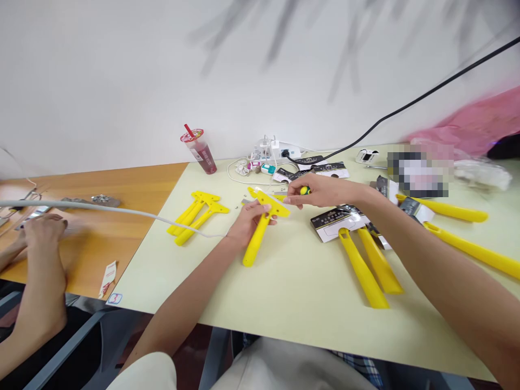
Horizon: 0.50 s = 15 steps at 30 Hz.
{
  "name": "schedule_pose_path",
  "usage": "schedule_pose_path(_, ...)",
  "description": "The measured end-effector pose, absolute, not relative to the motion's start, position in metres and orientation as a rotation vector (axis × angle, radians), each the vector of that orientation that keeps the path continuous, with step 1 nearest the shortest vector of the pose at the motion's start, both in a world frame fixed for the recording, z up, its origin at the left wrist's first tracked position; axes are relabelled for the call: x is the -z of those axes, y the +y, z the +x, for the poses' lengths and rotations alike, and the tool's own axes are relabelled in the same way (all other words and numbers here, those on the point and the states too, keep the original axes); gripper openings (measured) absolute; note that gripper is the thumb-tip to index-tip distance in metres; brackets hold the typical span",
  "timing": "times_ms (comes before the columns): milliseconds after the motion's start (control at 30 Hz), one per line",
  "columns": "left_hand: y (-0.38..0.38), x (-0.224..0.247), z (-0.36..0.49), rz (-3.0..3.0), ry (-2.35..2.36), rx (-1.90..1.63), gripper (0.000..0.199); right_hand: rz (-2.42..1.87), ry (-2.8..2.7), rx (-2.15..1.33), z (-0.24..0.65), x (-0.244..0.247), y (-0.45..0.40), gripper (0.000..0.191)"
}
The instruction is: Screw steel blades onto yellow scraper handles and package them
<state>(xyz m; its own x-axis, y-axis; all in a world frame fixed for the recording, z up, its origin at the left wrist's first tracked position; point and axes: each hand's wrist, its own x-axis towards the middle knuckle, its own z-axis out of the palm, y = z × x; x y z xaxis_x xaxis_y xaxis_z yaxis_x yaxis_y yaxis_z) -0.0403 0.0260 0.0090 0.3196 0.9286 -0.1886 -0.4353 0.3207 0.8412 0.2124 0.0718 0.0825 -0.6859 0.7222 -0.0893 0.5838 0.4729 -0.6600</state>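
On the pale cream tabletop, a yellow plastic T-shaped scraper [255, 241] sits in the person's left hand [247, 223], its fingers closed around the crossbar end and its handle pointing down toward the table's front edge. The right hand [317, 190] pinches a small screwdriver [305, 190] with a green-and-yellow handle between thumb and fingertips, just above the scraper's head. The shaft is hard to make out, so I cannot tell whether its tip touches the plastic.

Beside them lie a stack of similar yellow scrapers [199, 216] and, to the right, longer yellow handles [363, 268]. Black-and-white cards [339, 223] carry print too small to read. Farther back stand a plastic drink cup [201, 154] with a red straw and dark lettering I cannot read, and a white power strip [276, 151] with plugs. One patch near the back right is pixelated [418, 170], hiding whatever lies there. On the wooden table [134, 184] to the left, a co-worker's blurred hand [44, 230] rests near a torn paper packet [108, 279].
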Motion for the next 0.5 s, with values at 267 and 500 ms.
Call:
schedule_pose_path(267, 0.046, -0.033, -0.071, 0.312, 0.620, -1.313, 0.014, -1.326, -2.559, -0.637, 0.206, -0.064, 0.074, 0.030)
schedule_pose_path(500, 0.052, -0.017, -0.065, 0.275, 0.739, -1.284, 0.013, -1.184, -2.666, -0.600, 0.195, -0.052, 0.071, 0.020)
